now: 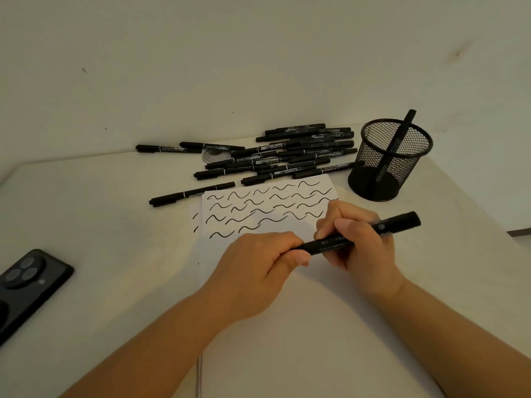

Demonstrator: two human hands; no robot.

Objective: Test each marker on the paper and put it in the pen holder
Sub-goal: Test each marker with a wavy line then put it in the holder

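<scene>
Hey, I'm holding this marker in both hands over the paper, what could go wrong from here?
1. Both hands, left and right, grip the marker; if its cap pops off suddenly, ink may smear your fingers or the paper.
2. The pen holder holds one leaning marker; a careless drop might tip it.
3. The marker pile lies close by, so tested and untested ones could mix.

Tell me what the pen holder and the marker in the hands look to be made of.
Pen holder: black metal wire mesh, probably; the see-through lattice wall shows the marker inside, solid rim and base. Marker: likely smooth black plastic, with a faint sheen and printed lettering on its barrel.
</scene>
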